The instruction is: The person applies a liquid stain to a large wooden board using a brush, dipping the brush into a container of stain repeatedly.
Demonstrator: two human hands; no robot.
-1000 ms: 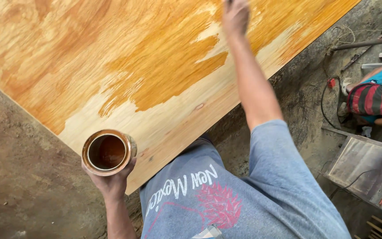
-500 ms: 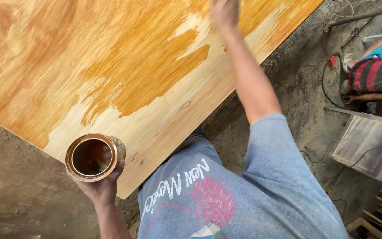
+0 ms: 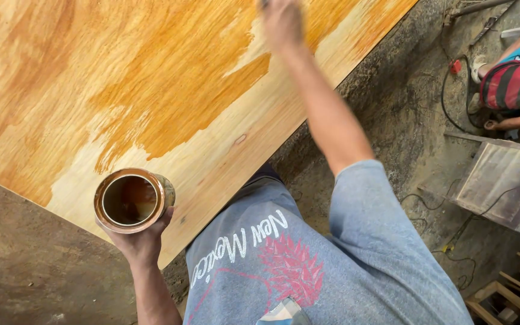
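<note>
- Left hand (image 3: 141,239): fingers wrapped around an open can (image 3: 132,199) of dark liquid, near left.
- Right hand (image 3: 282,23): far, over the half-stained plywood sheet (image 3: 212,150); finger state cannot be told.

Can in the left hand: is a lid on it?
No. The can in the left hand is open, showing dark liquid inside.

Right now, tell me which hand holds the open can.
The left hand, low beside the plywood edge, grips the can from below. The right hand reaches out over the board, blurred.
</note>
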